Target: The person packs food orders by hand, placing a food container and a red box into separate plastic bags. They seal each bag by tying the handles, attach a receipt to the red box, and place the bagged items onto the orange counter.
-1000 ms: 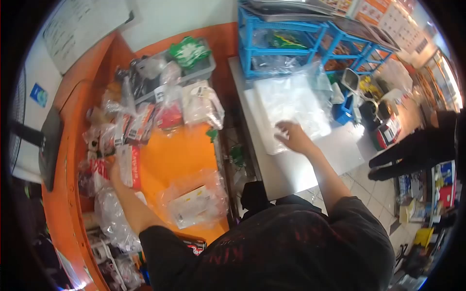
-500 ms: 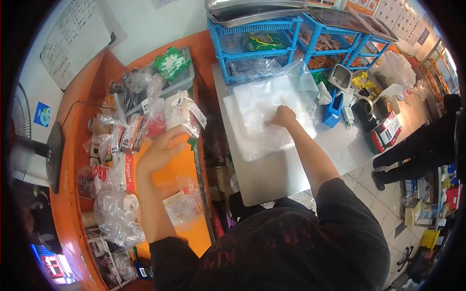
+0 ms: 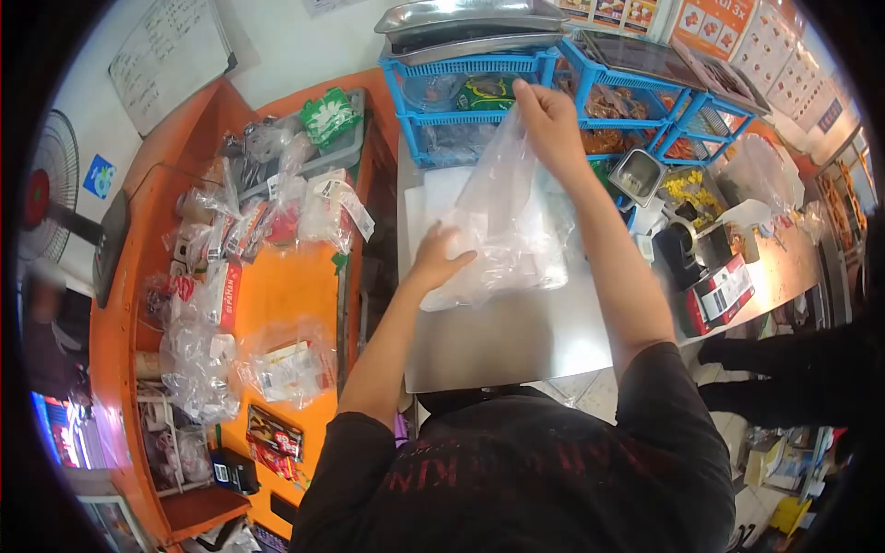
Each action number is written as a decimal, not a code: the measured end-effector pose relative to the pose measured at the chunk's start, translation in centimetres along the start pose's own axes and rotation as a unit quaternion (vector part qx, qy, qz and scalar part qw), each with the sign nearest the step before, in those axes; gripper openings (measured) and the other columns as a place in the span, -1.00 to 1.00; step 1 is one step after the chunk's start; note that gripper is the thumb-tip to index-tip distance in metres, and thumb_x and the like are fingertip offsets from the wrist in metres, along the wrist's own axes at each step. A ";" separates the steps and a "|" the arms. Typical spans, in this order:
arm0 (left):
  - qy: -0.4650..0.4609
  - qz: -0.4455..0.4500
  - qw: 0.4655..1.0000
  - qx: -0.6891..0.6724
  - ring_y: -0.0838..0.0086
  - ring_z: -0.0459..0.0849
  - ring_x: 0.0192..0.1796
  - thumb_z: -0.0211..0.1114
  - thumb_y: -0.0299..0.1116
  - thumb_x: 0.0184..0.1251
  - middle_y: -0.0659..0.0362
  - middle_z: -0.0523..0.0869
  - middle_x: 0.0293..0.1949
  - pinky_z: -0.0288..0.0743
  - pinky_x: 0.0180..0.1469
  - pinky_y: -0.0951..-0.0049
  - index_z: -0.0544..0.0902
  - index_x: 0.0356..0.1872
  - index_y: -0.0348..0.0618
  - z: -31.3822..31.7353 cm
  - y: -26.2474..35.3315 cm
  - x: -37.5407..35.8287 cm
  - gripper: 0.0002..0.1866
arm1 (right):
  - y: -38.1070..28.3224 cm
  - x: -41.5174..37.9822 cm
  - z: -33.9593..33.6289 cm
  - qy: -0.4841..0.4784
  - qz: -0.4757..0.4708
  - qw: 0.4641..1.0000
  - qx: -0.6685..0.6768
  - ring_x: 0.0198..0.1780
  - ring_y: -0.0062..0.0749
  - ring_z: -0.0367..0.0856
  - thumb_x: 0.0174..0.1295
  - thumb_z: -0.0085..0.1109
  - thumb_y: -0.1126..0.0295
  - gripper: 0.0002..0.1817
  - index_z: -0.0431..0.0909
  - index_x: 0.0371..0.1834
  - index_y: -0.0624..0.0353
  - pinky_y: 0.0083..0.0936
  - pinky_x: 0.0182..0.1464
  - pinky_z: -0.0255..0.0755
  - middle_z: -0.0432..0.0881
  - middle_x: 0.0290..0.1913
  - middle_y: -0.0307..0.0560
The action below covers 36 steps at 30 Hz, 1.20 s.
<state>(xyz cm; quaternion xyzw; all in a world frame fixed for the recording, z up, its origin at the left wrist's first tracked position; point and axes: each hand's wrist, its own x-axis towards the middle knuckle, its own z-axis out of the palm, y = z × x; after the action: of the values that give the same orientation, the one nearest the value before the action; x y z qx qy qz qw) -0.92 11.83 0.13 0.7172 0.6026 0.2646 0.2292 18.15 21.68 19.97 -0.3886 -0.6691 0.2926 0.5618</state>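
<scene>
My right hand (image 3: 546,115) is raised in front of the blue crates, pinching the top edge of a clear plastic bag (image 3: 502,221) that hangs down to the steel table (image 3: 498,341). Lower down, my left hand (image 3: 441,258) grips the left side of the same bag. Under the bag, a stack of more clear bags (image 3: 433,198) lies flat on the table.
Blue crates (image 3: 479,101) with packed food stand behind the table under metal trays. The orange counter (image 3: 286,286) on the left holds several wrapped packets and a grey bin (image 3: 332,152). On the right are a metal tub (image 3: 636,170), a tape dispenser and a person's dark legs (image 3: 784,359).
My right hand lifted one clear bag off the stack and raised it high. My left hand swung from the orange counter across to the bag and took hold of its side.
</scene>
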 end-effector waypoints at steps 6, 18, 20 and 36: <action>0.306 0.186 0.931 -0.074 0.15 0.29 0.28 0.48 -0.23 -0.11 -0.05 0.31 0.24 0.17 0.27 0.25 0.22 0.26 -0.27 -6.5 12.1 2.0 -0.13 | -7.9 0.9 -3.5 -0.201 0.134 0.953 0.182 -0.60 -0.63 0.37 0.27 0.03 0.18 -0.62 0.48 -0.58 0.26 -0.58 -0.53 0.27 0.48 -0.62 -0.27; -0.064 -0.182 0.817 -0.543 0.72 0.47 -0.48 0.16 -0.05 0.28 0.34 0.52 -0.48 0.33 -0.54 0.69 0.51 -0.27 -0.15 -9.3 15.3 -3.4 -0.66 | 2.4 -8.5 -7.6 -0.335 0.335 0.658 0.585 0.26 -0.06 0.26 0.19 -0.54 -0.37 -0.07 0.22 0.20 0.35 -0.16 0.32 0.04 0.32 0.23 0.12; -0.037 -0.204 0.835 -0.510 0.75 0.44 -0.50 0.15 -0.14 0.30 0.34 0.51 -0.45 0.28 -0.57 0.70 0.51 -0.26 -0.15 -8.7 15.8 -4.4 -0.73 | 2.5 -12.6 -5.8 -0.346 0.330 0.738 0.477 0.15 -0.17 0.40 0.25 -0.22 -0.21 -0.21 0.21 0.20 0.39 -0.25 0.23 0.21 0.42 0.15 0.09; 0.134 -0.208 0.719 -0.650 0.67 0.42 -0.45 0.18 -0.24 0.26 0.38 0.54 -0.46 0.23 -0.43 0.58 0.54 -0.42 -0.03 -4.4 5.8 -10.6 -0.86 | 0.5 -19.2 3.4 -0.065 0.389 0.873 0.287 -0.50 -0.50 0.44 0.27 0.01 0.35 -0.77 0.40 -0.52 0.21 -0.52 -0.48 0.34 0.44 -0.56 -0.21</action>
<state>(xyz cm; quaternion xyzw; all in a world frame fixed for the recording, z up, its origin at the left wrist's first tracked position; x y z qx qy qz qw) -0.96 0.46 6.11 0.2056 0.4413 0.6301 0.6049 16.19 5.84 8.83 -0.4188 -0.3855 0.6914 0.4449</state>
